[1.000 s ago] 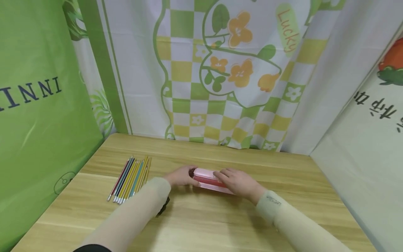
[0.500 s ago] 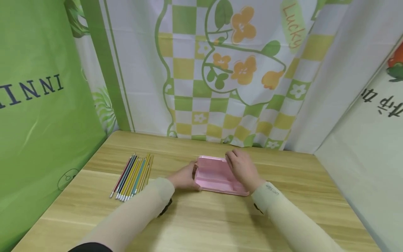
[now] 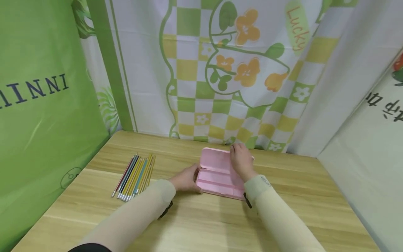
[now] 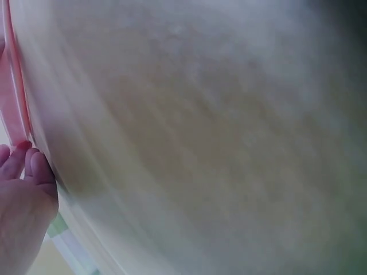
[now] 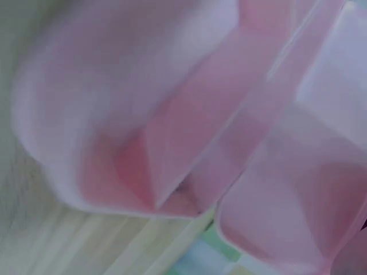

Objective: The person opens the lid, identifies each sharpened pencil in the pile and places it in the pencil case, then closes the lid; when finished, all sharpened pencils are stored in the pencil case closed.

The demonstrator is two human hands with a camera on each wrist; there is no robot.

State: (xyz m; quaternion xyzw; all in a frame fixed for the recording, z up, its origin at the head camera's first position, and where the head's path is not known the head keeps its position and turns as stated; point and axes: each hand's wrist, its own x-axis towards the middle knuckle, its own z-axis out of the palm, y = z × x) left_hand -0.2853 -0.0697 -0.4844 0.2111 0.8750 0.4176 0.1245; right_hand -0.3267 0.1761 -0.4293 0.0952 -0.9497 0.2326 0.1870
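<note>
I've got the pink pencil case point(image 3: 217, 173) lying open near the middle of the surface point(image 3: 204, 224), a bit toward the far edge, its lid tipped back toward the curtain. My left hand point(image 3: 185, 179) grips the case's left end, fingers curled round the rim of the lower tray; in the left wrist view the fingertips point(image 4: 34, 163) touch a pink edge point(image 4: 11, 86), and the rest of that picture is blur. My right hand point(image 3: 240, 161) rests over the right part of the lid, fingers reaching to its far edge; I can't tell whether they curl round that edge or just press on it. The right wrist view sits close against the pink shell point(image 5: 189, 132), showing two hollow trays joined at a ridge. A bundle of coloured pencils point(image 3: 133, 177) lies side by side near the left edge of the surface, well apart from the case, tips pointing toward the near-left corner. Both pale sleeves point(image 3: 138, 213) come in from the near edge.
</note>
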